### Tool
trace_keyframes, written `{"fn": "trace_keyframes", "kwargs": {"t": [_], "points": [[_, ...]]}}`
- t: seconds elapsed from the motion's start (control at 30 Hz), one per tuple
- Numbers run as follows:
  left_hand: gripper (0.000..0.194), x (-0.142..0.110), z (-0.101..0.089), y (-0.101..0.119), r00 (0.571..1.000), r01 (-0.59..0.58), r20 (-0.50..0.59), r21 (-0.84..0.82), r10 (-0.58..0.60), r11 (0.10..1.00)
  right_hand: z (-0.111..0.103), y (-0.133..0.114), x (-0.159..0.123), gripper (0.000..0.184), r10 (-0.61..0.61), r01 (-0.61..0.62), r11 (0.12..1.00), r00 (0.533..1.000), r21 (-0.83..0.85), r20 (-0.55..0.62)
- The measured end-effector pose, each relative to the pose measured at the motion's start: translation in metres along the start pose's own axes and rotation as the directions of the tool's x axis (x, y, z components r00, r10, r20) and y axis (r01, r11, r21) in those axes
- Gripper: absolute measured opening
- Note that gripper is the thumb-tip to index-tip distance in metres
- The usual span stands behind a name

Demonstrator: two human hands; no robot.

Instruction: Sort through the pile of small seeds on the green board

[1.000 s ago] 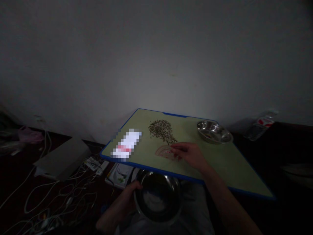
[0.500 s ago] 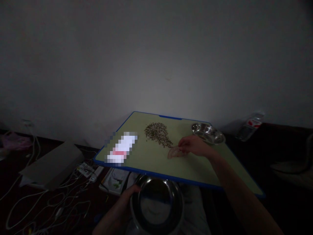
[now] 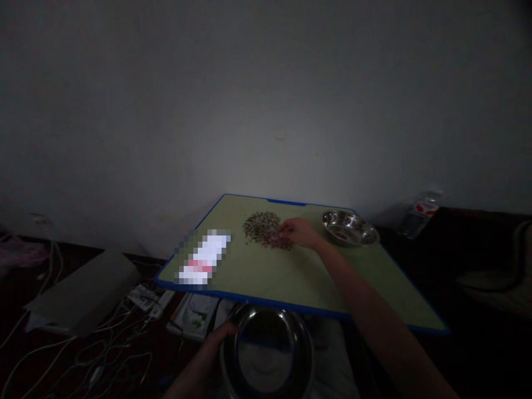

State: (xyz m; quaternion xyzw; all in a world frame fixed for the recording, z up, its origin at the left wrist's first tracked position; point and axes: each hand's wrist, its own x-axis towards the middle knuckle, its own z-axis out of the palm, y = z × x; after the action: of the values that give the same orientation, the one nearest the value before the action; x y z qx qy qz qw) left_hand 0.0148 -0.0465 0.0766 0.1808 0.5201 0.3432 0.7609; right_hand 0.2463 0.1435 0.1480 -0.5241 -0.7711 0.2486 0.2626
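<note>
The right hand (image 3: 298, 231) has moved up the table (image 3: 266, 280) since the earlier frame and is now at the seeds (image 3: 258, 224). Its thumb and fingers are pinched narrow on the clear, red-marked protractor (image 3: 277, 239). A half second ago the protractor was at the near right end of the seeds, with its curved edge plain to see. Now it overlaps their near right part, blurred and partly hidden by the fingers; whether it presses on them cannot be told. The narrow tail that the seeds had toward the hand looks shorter and is partly covered, while the wider patch keeps its place, left of the middle of the table.

The left hand (image 3: 223, 331) stays on the left rim of the held bowl (image 3: 268, 354), thumb over the edge and the other fingers out of sight. This bowl is below the near edge of the table, over the person's lap, much as before.

The table bowl (image 3: 351, 228) stands at the far right of the table, apart from the right hand; its rim, which the hand came close to covering earlier, now shows whole. The white item (image 3: 205, 259), pixelated with a red band, lies unmoved at the left.
</note>
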Motion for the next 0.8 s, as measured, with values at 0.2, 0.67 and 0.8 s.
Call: {"fn": "trace_keyframes", "kwargs": {"t": [0.2, 0.67, 0.8], "points": [[0.019, 0.002, -0.001, 0.0, 1.0, -0.004, -0.014, 0.003, 0.004, 1.0, 0.002, 0.016, -0.004, 0.014, 0.107, -0.058, 0.93, 0.987, 0.362, -0.118], [0.011, 0.006, -0.002, -0.002, 0.999, -0.043, -0.015, -0.005, 0.043, 0.999, -0.002, 0.033, -0.005, 0.021, 0.154, -0.148, 0.988, 0.886, 0.048, -0.437], [0.012, 0.007, -0.003, -0.002, 0.999, -0.031, -0.022, 0.006, 0.031, 0.999, -0.003, 0.027, -0.008, 0.021, 0.095, -0.188, 0.971, 0.868, -0.146, -0.488]]}}
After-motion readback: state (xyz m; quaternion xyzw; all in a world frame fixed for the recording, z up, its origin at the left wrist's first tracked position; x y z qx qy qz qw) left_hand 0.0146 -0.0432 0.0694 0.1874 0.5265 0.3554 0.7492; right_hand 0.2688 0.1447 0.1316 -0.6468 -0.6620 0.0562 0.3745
